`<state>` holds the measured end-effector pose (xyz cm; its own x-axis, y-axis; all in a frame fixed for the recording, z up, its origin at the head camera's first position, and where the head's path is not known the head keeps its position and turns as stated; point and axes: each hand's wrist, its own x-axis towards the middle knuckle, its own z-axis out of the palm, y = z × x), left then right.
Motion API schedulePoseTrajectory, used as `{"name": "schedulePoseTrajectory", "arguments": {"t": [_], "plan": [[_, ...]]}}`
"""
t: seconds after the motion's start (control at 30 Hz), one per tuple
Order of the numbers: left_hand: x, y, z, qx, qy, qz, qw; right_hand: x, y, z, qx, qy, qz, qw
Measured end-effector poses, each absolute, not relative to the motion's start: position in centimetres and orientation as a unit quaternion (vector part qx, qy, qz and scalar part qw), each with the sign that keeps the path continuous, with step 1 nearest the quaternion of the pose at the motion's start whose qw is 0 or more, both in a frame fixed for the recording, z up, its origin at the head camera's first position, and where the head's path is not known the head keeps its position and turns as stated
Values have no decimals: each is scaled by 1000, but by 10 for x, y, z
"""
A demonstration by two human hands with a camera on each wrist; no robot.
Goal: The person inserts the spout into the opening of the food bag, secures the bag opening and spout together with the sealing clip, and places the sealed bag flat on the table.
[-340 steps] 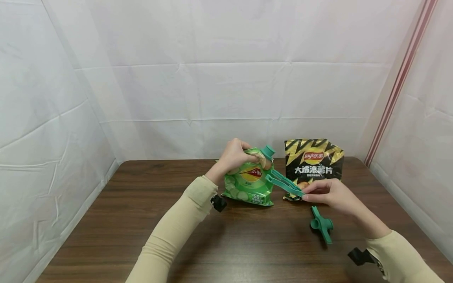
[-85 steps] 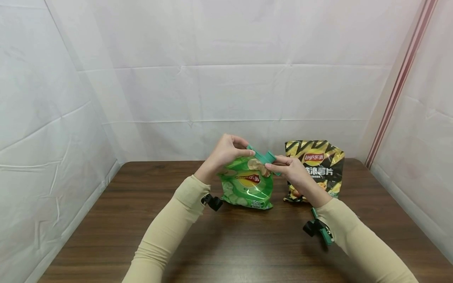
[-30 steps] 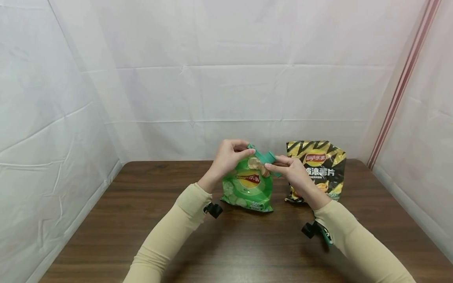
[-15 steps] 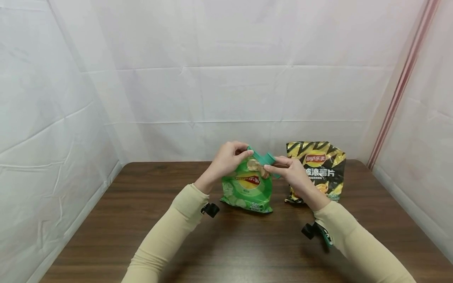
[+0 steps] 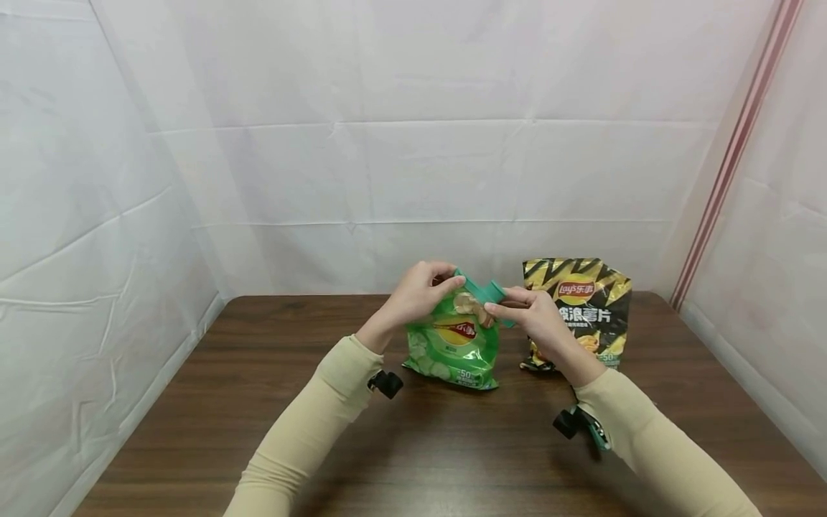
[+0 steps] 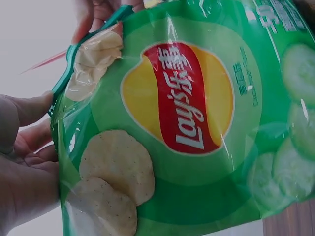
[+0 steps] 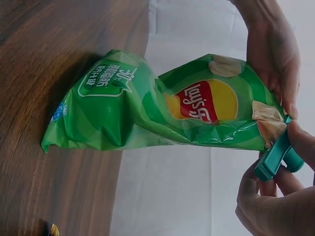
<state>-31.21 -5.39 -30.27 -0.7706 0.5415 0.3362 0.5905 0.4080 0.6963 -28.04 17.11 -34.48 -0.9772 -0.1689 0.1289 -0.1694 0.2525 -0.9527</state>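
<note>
A green Lay's chip bag (image 5: 452, 352) stands on the table, its top edge slanting down to the right. Along that edge lies a teal bag clip (image 5: 481, 289) with a round spout. My left hand (image 5: 416, 293) pinches the clip's upper left end together with the bag's edge. With thumb and fingers, my right hand (image 5: 533, 316) holds the clip near its spout. In the right wrist view the clip (image 7: 273, 157) shows its end and cap-like spout between those fingers. The left wrist view has the clip (image 6: 69, 71) running along the bag's border.
A black and yellow Lay's bag (image 5: 575, 291) stands behind the right forearm. Mostly hidden under the right wrist, a second green clip (image 5: 599, 438) lies on the brown wooden table (image 5: 439, 459). White sheets (image 5: 362, 172) hang behind and at both sides.
Eleven seconds ago the clip's arms stood spread right of the bag and the left hand held the bag; now the clip lies along its top edge, both hands on it. Little differs within the last second.
</note>
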Motion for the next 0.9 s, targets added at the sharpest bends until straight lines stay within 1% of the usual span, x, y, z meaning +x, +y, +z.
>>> {"name": "schedulePoseTrajectory", "arguments": {"t": [0.17, 0.27, 0.33, 0.5, 0.73, 0.9], "plan": [[-313, -60, -298, -333, -827, -453, -15, -280, 170, -343, 116, -790, 602, -1], [-314, -61, -297, -322, -828, -459, -17, -280, 170, -343, 114, -791, 601, 1], [-315, -61, -298, -316, -828, -464, -1, -280, 169, -343, 110, -789, 604, -2], [-314, -59, -304, -285, -820, -491, 67, -281, 168, -344, 105, -789, 605, -7], [-310, -58, -308, -261, -790, -543, 110, -282, 167, -343, 103, -791, 603, -6], [-305, -54, -310, -259, -787, -536, 162, -282, 168, -343, 95, -792, 603, -5]]}}
